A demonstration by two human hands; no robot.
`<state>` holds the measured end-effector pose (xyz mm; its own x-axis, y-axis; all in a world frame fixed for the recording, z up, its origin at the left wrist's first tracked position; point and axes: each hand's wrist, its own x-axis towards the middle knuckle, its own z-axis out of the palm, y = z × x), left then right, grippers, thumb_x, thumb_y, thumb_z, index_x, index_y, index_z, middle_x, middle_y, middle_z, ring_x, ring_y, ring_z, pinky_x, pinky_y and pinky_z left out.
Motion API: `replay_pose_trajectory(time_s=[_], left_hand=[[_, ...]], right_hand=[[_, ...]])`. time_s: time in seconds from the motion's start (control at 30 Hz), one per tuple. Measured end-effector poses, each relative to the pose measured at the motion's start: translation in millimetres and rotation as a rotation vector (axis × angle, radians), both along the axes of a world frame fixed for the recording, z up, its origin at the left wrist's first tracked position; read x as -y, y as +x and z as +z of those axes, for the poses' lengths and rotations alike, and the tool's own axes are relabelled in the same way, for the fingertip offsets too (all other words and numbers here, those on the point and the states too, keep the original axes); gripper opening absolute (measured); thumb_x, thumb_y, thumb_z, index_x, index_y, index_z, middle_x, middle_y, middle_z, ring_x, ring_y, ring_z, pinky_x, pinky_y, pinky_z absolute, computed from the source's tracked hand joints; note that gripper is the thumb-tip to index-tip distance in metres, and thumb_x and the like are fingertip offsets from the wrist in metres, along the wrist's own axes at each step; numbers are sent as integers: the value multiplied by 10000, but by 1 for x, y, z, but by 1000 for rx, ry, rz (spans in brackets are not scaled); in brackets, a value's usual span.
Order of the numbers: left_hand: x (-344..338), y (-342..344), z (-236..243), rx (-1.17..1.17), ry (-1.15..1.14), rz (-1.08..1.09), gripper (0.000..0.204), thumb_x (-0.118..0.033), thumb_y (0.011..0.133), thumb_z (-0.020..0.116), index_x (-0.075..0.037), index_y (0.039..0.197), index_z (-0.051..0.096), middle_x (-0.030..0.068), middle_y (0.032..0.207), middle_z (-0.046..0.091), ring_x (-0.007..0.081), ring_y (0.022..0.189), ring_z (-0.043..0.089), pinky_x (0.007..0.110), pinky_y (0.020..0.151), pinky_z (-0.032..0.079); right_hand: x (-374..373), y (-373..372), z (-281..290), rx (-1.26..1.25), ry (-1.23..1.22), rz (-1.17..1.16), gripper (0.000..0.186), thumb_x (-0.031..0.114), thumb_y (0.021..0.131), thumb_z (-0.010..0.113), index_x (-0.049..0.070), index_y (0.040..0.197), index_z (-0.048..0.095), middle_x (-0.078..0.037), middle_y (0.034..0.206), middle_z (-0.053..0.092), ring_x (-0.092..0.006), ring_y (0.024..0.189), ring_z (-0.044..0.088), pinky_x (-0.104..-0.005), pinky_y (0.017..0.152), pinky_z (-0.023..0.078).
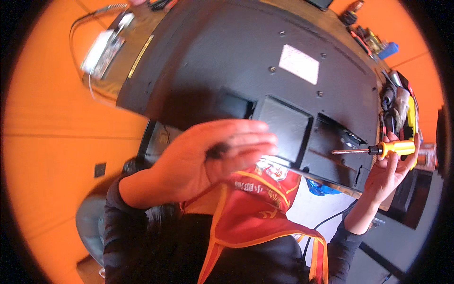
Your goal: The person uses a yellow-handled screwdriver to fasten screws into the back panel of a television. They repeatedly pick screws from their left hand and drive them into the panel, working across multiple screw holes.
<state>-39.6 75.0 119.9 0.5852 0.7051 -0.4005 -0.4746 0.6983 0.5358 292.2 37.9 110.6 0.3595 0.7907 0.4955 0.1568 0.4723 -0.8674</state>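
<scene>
Head view: just above my red apron [262, 227], my left hand [191, 156] is turned palm up, loosely cupped, its fingers nearly straight, with small dark bits [217, 151] on it, too blurred to name. My right hand [385, 175] is closed around a yellow-handled screwdriver [397, 148], its shaft pointing left over the black panel [227, 71]. That panel lies beyond on the wooden table [112, 78], a white label [299, 64] on its upper face, assorted tools [399, 102] to its right

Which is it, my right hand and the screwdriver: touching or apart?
Touching: the head view plainly shows your right hand gripping the yellow-handled screwdriver.
</scene>
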Motion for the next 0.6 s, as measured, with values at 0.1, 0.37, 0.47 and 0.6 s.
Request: replay_pose_trajectory(time_s=[0.1,0.37,0.47,0.6], left_hand=[[-33,9,7,41,-49,95,350,-134,899,353,120,1133,409,233,1138,484,273,1094,472,274,939,409],[-93,42,13,-41,185,58,327,-104,901,350,82,1161,414,191,1164,484,210,1066,496,246,921,397],[-101,59,15,-128,271,-51,332,-96,894,384,66,1184,402,176,1179,475,198,1108,457,246,945,365],[-107,82,7,-159,87,-43,333,-67,883,410,47,1195,391,170,1189,460,182,1084,475,214,911,395]], right_hand=[[-2,17,4,-108,-21,-7,591,74,821,536,99,1321,222,-196,1027,535,-225,949,542,-308,854,438],[15,61,-5,-571,-31,-106,532,159,853,513,95,1315,256,-202,1144,481,-211,998,542,-242,735,518],[35,82,-8,-815,60,-83,473,131,860,493,120,1292,301,-208,1151,477,-223,959,566,-296,717,543],[69,103,-17,-607,50,-388,494,126,845,518,132,1282,288,-212,1136,491,-198,913,588,-266,725,534]])
